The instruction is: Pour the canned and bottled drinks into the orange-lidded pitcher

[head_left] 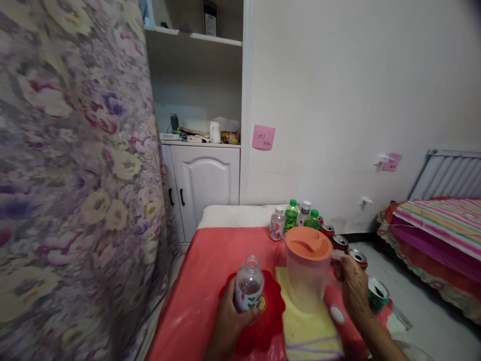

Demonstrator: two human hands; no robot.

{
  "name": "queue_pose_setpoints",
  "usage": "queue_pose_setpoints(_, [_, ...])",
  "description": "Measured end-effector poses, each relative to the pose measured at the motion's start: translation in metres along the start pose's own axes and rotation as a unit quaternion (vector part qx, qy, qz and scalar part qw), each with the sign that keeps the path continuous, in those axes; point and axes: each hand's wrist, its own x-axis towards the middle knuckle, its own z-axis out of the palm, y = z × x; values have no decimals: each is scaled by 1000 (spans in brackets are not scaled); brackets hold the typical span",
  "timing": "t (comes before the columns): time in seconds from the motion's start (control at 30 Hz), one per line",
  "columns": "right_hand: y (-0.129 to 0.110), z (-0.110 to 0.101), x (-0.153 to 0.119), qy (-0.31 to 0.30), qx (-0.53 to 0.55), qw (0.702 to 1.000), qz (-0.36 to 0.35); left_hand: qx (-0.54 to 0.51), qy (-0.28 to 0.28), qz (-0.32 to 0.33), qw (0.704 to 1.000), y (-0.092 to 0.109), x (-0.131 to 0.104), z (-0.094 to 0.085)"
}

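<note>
An uncapped small bottle [249,290] is being gripped upright by the left hand [229,321] just left of the lidded pitcher [308,268], whose handle is being clasped by the right hand [353,288], so pouring likely calls for lifting and tilting the pitcher.

The left hand [228,321] is held low, fingers curled closed in a grasp. The right hand [353,288] is raised alongside, fingers bent.

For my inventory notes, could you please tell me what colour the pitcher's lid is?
Orange; the pitcher's lid shows clearly in the head view.
</note>
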Motion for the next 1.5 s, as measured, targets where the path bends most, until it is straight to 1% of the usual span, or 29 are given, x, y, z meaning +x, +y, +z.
queue_pose_setpoints(0.13, [-6,-3,-5,9,-11,1000,2,-6,-4,-14,1000,-2,1,3])
queue_pose_setpoints(0.2, [-3,-3,-7,14,-15,1000,5,3,5,-14,1000,-6,2,5])
queue_pose_setpoints(0.27, [5,-2,-9,18,-20,1000,11,13,16,-14,1000,-11,4,6])
queue_pose_setpoints(0.37, [23,-3,-12,11,5,1000,24,12,25,-24,999,-19,6,5])
queue_pose_setpoints(0.47, [35,-6,-14,-13,37,999,32,9,0,-31,999,-22,8,3])
queue_pose_setpoints(0.57, [36,-10,-13,-37,33,998,32,21,-15,-35,999,-20,10,3])
queue_pose_setpoints(0.63, [34,-14,-12,-58,5,998,26,23,-14,-36,999,-19,11,4])
queue_pose_setpoints(0.73, [37,-23,-11,-86,-69,994,12,32,-19,-47,998,-18,11,6])
queue_pose_setpoints(0.87, [51,-37,-14,-100,-156,983,10,38,-13,-49,998,-20,11,8])
queue_pose_setpoints(0.93, [57,-43,-16,-119,-189,975,9,34,-12,-45,998,-22,11,8])
queue_pose_setpoints(1.13, [62,-58,-19,-215,-205,954,-36,18,0,-30,999,-26,15,7])
queue_pose_setpoints(1.23, [71,-64,-25,-229,-247,942,-14,23,-1,-32,999,-24,14,7])
queue_pose_setpoints(1.3, [80,-67,-32,-236,-285,929,11,19,6,-29,999,-23,13,8])
queue_pose_setpoints(1.37, [89,-69,-38,-248,-301,921,27,9,15,-22,1000,-22,12,8])
queue_pose_setpoints(1.5, [98,-68,-44,-243,-288,926,36,21,26,-14,999,-24,11,10])
